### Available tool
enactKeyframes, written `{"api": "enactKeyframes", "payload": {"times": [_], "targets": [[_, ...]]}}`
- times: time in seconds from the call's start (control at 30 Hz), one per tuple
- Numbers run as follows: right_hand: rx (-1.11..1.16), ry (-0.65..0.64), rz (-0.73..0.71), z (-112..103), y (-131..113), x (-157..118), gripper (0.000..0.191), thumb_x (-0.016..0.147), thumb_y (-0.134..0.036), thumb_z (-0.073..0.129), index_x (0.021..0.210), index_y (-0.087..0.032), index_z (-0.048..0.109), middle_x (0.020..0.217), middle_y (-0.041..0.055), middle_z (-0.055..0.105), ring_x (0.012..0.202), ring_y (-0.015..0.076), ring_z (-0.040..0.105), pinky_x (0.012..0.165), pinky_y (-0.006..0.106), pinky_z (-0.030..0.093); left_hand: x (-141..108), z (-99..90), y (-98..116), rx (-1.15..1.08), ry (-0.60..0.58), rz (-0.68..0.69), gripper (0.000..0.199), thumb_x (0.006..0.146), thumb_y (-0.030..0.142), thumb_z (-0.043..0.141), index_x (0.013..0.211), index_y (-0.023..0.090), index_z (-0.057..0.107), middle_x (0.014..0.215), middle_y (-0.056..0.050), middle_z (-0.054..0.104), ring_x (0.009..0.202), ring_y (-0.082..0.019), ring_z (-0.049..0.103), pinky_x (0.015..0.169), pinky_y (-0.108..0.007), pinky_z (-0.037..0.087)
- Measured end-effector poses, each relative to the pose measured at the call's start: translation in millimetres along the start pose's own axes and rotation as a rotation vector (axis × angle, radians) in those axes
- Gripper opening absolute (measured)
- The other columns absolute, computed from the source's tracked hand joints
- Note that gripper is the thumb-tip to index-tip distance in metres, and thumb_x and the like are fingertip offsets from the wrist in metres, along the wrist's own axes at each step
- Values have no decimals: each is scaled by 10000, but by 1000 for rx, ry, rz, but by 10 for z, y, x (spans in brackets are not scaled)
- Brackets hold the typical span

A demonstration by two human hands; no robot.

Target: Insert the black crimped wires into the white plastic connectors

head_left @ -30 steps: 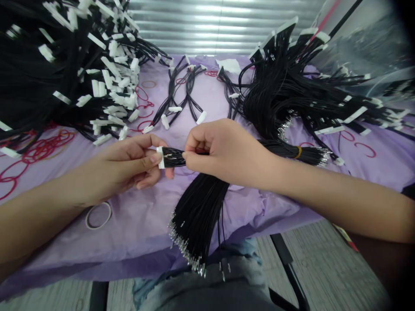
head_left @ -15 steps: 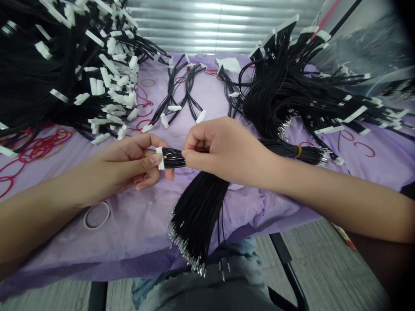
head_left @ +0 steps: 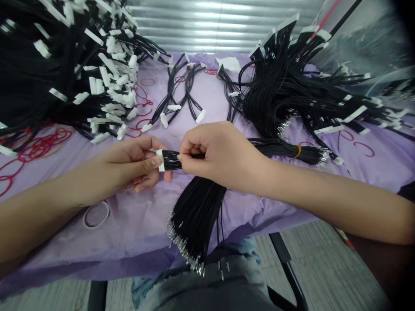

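Between thumb and fingers, my left hand (head_left: 138,164) pinches a white connector (head_left: 160,160). Black wires (head_left: 171,160) run out of its right side, and the fingertips of my right hand (head_left: 217,151) close on them a short way from the connector. Which single wires those fingers grip is hidden. Under my right hand, a fan of black wires (head_left: 197,216) with bare metal terminals hangs toward the table's front edge. Beyond my right wrist lies a bundle of black wires (head_left: 279,149) tied with a yellow band (head_left: 298,151).
A big heap of black cables with white connectors (head_left: 97,86) fills the left. Another cable pile (head_left: 266,90) covers the back right. Red rubber bands (head_left: 45,144) and a pale ring (head_left: 96,214) lie on the purple cloth (head_left: 129,242). Window blinds (head_left: 194,26) stand behind.
My right hand has slid slightly left along the wires, closer to the connector. My left hand keeps its pinch nearly in place.
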State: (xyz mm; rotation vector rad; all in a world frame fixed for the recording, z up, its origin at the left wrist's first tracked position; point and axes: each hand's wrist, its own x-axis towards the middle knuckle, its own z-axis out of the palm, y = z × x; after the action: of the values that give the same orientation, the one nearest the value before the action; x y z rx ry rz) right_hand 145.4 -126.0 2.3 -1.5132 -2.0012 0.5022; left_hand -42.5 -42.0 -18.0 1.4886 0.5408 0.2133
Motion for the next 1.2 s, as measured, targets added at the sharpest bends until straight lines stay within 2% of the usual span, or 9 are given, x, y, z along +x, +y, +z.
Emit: {"api": "enactKeyframes", "payload": {"times": [0.1,0.23,0.4,0.6,0.87,1.2], "targets": [[5,-2,-13,5,6,2,160,774,-163,526,665,-92,618,594,-35,504,563,10,370,606,193,260,15,8,10,11,-5,6,217,819,318,637,865,170,486,620,21,624,375,-28,407,358,-120,295],[3,-1,-19,7,7,7,159,782,-154,526,670,-90,619,600,-32,508,568,12,372,609,188,264,31,5,7,-14,-16,17,200,825,292,624,854,162,475,598,28,615,370,-20,401,367,-111,303],[-28,-37,4,13,-5,11,163,776,-161,524,662,-99,623,580,-39,487,555,13,347,599,189,248,23,-11,-17,4,-30,46,156,829,241,608,863,152,485,713,-11,678,387,-16,428,364,-112,328],[-72,-50,34,27,-24,-2,184,780,-190,503,677,-112,634,601,-26,500,571,32,350,611,215,242,35,18,-1,16,-17,34,142,823,227,618,835,161,493,548,42,576,423,-52,482,398,-128,388],[-105,-51,61,95,-23,2,207,839,-212,485,739,-116,639,643,-6,523,612,56,380,639,233,267,10,46,21,-4,41,2,156,809,237,651,828,170,511,572,40,572,439,-55,482,411,-136,398],[-39,-116,71,38,-17,16,181,805,-183,502,702,-107,631,610,-21,517,559,31,337,602,222,243,32,13,-12,-20,-9,14,163,819,245,654,836,159,516,555,33,590,427,-59,495,397,-136,406]]}}
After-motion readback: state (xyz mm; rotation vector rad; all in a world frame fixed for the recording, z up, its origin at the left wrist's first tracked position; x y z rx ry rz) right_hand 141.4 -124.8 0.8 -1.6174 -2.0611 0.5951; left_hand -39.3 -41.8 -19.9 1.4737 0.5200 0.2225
